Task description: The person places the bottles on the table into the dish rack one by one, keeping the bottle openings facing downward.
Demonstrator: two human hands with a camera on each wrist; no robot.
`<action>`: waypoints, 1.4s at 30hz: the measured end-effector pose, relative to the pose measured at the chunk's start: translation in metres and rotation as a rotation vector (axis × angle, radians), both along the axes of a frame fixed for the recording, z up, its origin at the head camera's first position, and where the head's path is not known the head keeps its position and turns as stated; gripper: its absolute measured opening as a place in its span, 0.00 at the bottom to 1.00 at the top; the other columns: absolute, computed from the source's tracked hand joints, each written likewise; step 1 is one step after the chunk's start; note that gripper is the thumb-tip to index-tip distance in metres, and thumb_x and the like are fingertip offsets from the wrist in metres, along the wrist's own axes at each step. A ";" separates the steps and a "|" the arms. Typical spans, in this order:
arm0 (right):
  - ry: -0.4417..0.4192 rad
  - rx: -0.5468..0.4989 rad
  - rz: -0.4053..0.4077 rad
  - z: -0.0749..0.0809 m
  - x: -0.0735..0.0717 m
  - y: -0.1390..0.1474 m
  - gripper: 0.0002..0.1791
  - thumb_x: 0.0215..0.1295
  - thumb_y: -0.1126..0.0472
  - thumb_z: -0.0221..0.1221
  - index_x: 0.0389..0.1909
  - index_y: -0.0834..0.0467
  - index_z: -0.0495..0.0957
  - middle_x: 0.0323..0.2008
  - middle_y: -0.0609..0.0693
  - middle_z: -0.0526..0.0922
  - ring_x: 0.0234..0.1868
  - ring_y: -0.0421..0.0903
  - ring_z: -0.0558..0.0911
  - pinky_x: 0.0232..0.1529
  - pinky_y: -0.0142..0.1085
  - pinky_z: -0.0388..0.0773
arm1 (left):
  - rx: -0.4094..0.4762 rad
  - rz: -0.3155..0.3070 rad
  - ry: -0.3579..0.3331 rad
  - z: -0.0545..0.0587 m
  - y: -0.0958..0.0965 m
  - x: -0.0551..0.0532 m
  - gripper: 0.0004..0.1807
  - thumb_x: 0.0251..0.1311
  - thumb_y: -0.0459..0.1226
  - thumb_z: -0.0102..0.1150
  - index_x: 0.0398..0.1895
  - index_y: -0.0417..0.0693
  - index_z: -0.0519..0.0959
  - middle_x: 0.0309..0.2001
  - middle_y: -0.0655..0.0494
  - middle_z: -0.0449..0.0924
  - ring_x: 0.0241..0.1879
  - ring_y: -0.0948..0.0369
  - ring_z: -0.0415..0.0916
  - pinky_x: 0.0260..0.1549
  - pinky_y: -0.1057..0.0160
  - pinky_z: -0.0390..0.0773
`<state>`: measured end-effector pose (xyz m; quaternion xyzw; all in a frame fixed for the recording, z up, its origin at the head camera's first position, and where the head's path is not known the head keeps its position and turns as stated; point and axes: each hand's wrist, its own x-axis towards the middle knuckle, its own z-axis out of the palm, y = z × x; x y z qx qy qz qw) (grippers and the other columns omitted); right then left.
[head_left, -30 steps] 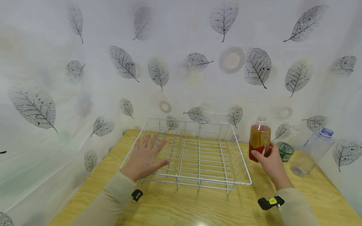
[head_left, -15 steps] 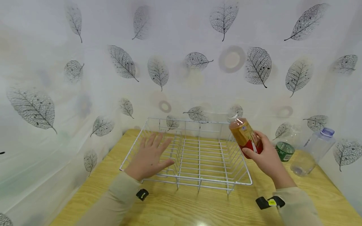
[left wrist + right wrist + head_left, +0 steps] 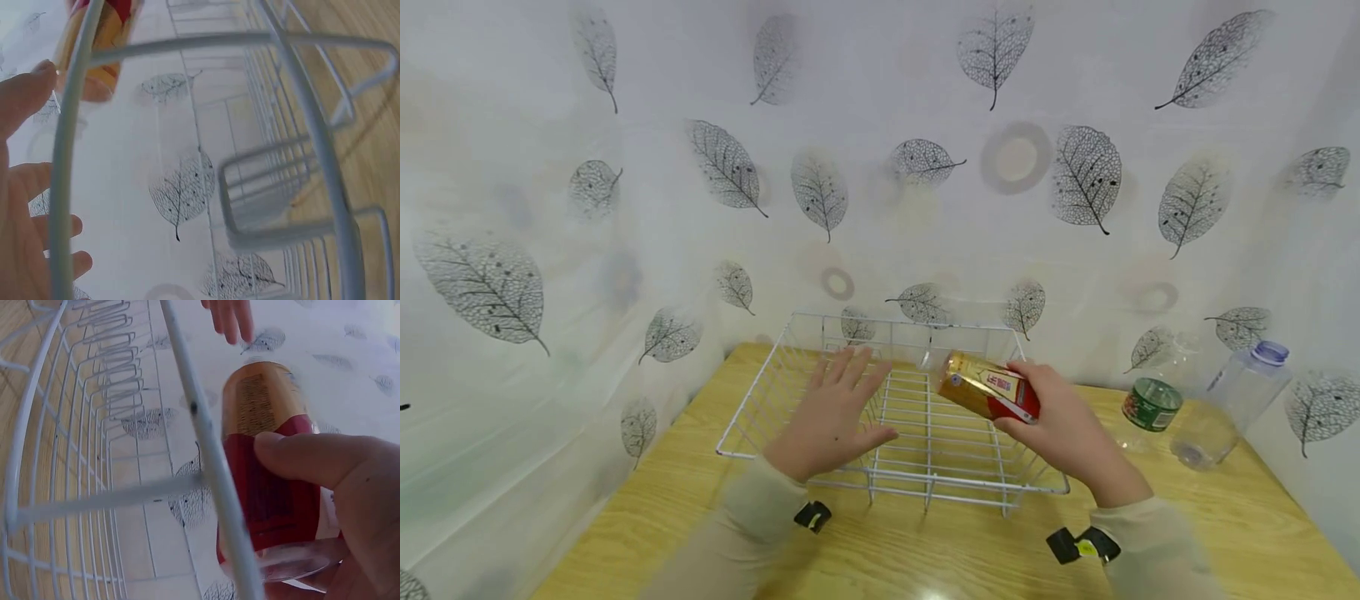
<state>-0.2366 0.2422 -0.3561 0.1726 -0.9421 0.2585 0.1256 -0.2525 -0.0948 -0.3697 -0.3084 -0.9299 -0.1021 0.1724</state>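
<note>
My right hand (image 3: pixel 1063 425) grips a plastic bottle (image 3: pixel 988 387) with a red and gold label. The bottle is tilted almost level above the white wire rack (image 3: pixel 928 479), its neck pointing left. In the right wrist view, the thumb lies across the red part of the bottle (image 3: pixel 269 475), and its clear base faces the wrist. Fingers spread, my left hand (image 3: pixel 835 417) hovers over the rack's left half and holds nothing. The left wrist view shows the bottle (image 3: pixel 100 44) beyond the left thumb, partly hidden by a rack wire.
Right of the rack, a clear bottle with a green label (image 3: pixel 1152 405) stands on the wooden table (image 3: pixel 865 554). Beside it is a clear bottle with a purple neck (image 3: pixel 1232 404). A leaf-patterned curtain (image 3: pixel 917 225) hangs behind and to the left.
My right hand has lifted the red-gold bottle from the table, carried it left over the rack and tipped it from upright to nearly level. My left hand has shifted right.
</note>
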 end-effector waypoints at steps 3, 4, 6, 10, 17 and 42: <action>0.023 0.046 0.021 -0.001 0.000 -0.012 0.43 0.58 0.52 0.74 0.72 0.58 0.66 0.58 0.59 0.76 0.51 0.56 0.79 0.45 0.52 0.82 | -0.013 0.000 0.027 0.002 0.012 0.000 0.50 0.63 0.68 0.54 0.82 0.57 0.52 0.80 0.45 0.47 0.78 0.45 0.41 0.73 0.36 0.37; 0.032 0.062 0.025 -0.002 0.000 -0.016 0.43 0.57 0.53 0.75 0.71 0.57 0.67 0.58 0.58 0.76 0.51 0.55 0.79 0.45 0.52 0.82 | -0.024 0.002 0.042 0.003 0.016 0.000 0.50 0.63 0.69 0.53 0.82 0.58 0.51 0.80 0.46 0.47 0.78 0.45 0.42 0.73 0.36 0.39; 0.053 0.089 0.032 -0.004 -0.001 -0.023 0.42 0.55 0.53 0.76 0.70 0.56 0.69 0.57 0.57 0.76 0.50 0.55 0.80 0.44 0.51 0.82 | -0.025 -0.003 0.058 0.004 0.024 0.001 0.51 0.63 0.69 0.53 0.82 0.59 0.51 0.80 0.47 0.47 0.78 0.46 0.43 0.73 0.36 0.43; 0.100 0.127 0.049 -0.010 -0.002 -0.034 0.42 0.52 0.54 0.77 0.69 0.55 0.70 0.57 0.57 0.75 0.50 0.55 0.80 0.44 0.51 0.83 | -0.009 -0.025 0.068 0.002 0.038 0.001 0.52 0.60 0.68 0.59 0.82 0.57 0.53 0.79 0.46 0.50 0.78 0.45 0.45 0.72 0.37 0.48; 0.152 0.163 0.087 -0.017 -0.003 -0.045 0.44 0.48 0.56 0.80 0.68 0.55 0.71 0.62 0.57 0.73 0.57 0.58 0.76 0.46 0.51 0.84 | -0.062 -0.015 0.073 -0.004 0.058 0.001 0.54 0.55 0.67 0.65 0.80 0.55 0.57 0.77 0.47 0.58 0.77 0.44 0.50 0.73 0.38 0.48; 0.256 0.202 0.138 -0.006 0.008 -0.049 0.43 0.45 0.61 0.80 0.64 0.59 0.74 0.60 0.58 0.73 0.58 0.57 0.75 0.52 0.52 0.81 | -0.006 -0.075 0.137 -0.016 0.074 0.005 0.47 0.55 0.53 0.75 0.74 0.47 0.65 0.62 0.53 0.75 0.59 0.55 0.73 0.59 0.57 0.76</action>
